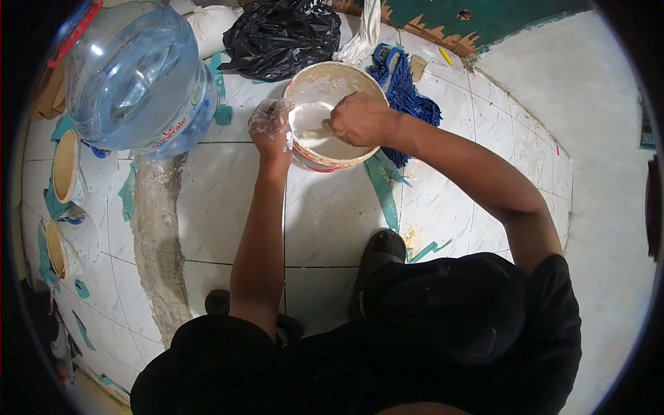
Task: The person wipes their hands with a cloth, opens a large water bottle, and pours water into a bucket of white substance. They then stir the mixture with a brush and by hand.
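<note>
A bucket smeared with white paste stands on the tiled floor in front of me, its inside holding a pale, wet mix. My left hand, coated in white residue, is closed on the bucket's left rim. Over the bucket's opening, my right hand is clenched in a fist. A short end of something pale shows at its fingers, but the rest is hidden by the hand and the mix.
A large clear water bottle stands at left, near two tubs. Behind the bucket lie a black plastic bag and a blue shaggy cloth. Torn green scraps litter the tiles; a pale wall bounds the right.
</note>
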A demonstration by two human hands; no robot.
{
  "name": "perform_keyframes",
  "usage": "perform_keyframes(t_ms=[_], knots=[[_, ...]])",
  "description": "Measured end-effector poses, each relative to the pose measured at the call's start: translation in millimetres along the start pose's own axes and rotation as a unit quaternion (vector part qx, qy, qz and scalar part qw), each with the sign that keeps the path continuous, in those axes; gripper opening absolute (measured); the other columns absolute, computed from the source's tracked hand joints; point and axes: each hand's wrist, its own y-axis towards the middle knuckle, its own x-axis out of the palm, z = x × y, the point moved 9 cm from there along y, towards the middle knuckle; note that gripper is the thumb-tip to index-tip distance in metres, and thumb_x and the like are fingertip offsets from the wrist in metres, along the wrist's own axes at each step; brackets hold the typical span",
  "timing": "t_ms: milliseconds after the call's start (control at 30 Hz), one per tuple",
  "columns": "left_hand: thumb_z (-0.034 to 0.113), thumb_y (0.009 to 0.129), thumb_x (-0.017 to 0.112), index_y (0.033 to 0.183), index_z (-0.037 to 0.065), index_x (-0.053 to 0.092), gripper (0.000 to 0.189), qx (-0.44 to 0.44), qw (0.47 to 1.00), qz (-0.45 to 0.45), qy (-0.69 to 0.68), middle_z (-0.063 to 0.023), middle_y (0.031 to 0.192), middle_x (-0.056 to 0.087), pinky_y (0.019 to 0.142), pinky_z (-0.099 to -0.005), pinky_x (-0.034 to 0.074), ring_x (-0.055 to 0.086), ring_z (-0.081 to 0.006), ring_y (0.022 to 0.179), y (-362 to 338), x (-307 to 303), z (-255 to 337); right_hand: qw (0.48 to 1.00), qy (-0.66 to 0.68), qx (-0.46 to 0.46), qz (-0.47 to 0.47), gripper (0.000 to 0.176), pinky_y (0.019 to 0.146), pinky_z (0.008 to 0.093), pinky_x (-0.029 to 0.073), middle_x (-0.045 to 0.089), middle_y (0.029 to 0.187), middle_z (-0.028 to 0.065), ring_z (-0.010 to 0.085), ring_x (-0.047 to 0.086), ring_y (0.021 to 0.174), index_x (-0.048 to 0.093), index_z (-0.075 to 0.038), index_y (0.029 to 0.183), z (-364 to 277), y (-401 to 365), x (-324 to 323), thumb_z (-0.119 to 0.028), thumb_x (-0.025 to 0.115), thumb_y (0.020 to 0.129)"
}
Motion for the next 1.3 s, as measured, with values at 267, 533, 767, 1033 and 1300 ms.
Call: perform_keyframes(t_ms=[267, 533, 767, 1033, 1300], knots=[[0.009, 0.082, 0.056, 0.075, 0.003, 0.056, 0.009, 0.062, 0.995, -0.050, 0.059, -0.0027, 0.072, 0.055, 0.057, -0.0273, 0.042, 0.051, -0.0121, 0.064, -6.2, 15.3, 19.6, 0.990, -0.080, 0.108, -0.038, 0.016, 0.064, 0.0400, 0.051, 0.064, 0.076, 0.0148, 0.0283, 0.065, 0.074, 0.066, -0.007, 0.074, 29.8, 2.9, -7.6, -0.015, 0.053, 0.073], [0.014, 0.081, 0.057, 0.075, 0.003, 0.055, 0.013, 0.029, 0.999, -0.013, 0.029, -0.0009, 0.070, 0.053, 0.056, -0.0250, 0.040, 0.049, -0.0087, 0.062, -8.1, 7.4, 20.8, 0.999, 0.022, 0.010, -0.023, 0.016, 0.067, 0.0420, 0.051, 0.064, 0.075, 0.0145, 0.0324, 0.064, 0.075, 0.066, -0.006, 0.075, -4.6, 3.9, -4.6, -0.014, 0.055, 0.069], [0.010, 0.077, 0.059, 0.065, 0.003, 0.052, 0.015, 0.051, 0.999, -0.005, 0.011, 0.0030, 0.058, 0.046, 0.047, -0.0225, 0.031, 0.039, -0.0057, 0.050, -11.2, 17.9, 27.0, 0.989, -0.084, 0.113, -0.039, 0.015, 0.068, 0.0400, 0.051, 0.065, 0.077, 0.0137, 0.0304, 0.065, 0.076, 0.066, -0.006, 0.077, 30.4, 0.4, -14.9, -0.013, 0.054, 0.072], [0.011, 0.074, 0.061, 0.063, 0.002, 0.054, 0.016, 0.065, 0.997, 0.018, -0.033, 0.0034, 0.056, 0.047, 0.044, -0.0225, 0.029, 0.037, -0.0046, 0.048, -7.7, 10.3, 24.5, 0.999, 0.004, 0.031, -0.022, 0.015, 0.064, 0.0406, 0.051, 0.064, 0.074, 0.0140, 0.0324, 0.063, 0.069, 0.065, -0.006, 0.073, -3.0, 4.9, -2.0, -0.016, 0.054, 0.069], [0.011, 0.081, 0.056, 0.072, 0.002, 0.052, 0.014, 0.049, 0.996, -0.062, 0.028, -0.0001, 0.068, 0.051, 0.054, -0.0230, 0.038, 0.046, -0.0076, 0.059, -5.8, 14.3, 15.7, 0.990, -0.091, 0.100, -0.034, 0.015, 0.065, 0.0386, 0.051, 0.064, 0.075, 0.0137, 0.0293, 0.064, 0.071, 0.065, -0.006, 0.073, 29.4, -0.9, -12.0, -0.015, 0.053, 0.073]])
